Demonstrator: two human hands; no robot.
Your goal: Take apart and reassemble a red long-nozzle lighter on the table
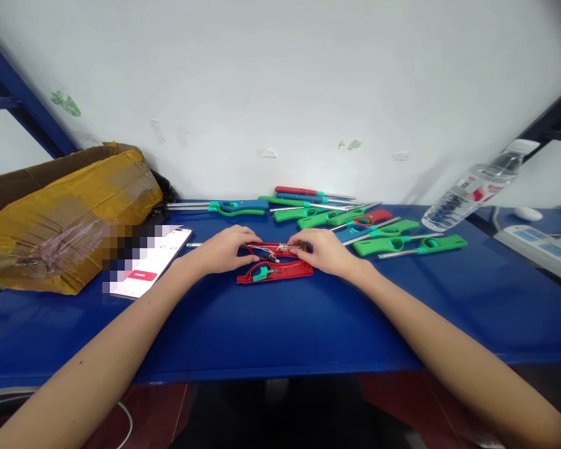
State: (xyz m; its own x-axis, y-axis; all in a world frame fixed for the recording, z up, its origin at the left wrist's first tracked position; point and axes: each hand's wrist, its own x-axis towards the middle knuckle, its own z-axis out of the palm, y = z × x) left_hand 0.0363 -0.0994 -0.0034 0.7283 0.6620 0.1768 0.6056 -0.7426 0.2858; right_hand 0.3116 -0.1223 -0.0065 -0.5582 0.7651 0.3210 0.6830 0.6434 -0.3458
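On the blue table, an opened red utility lighter lies in two halves. The rear half, a red casing [284,253] with thin white wires and small parts in it, lies between my hands. My left hand [229,251] is closed on its left end, where a metal tube [194,245] sticks out to the left. My right hand [326,251] pinches the right end; its fingertips partly hide the parts there. Just in front lies the other red half [295,270], its hollow side up, with a teal trigger [263,272] in it.
Several green, blue and red lighters [388,245] lie along the wall and to the right. A blue lighter [240,204] is behind my left hand. At left are a phone [166,252] and a taped carton [70,218]; at right, a water bottle [472,190] and a power strip [540,249].
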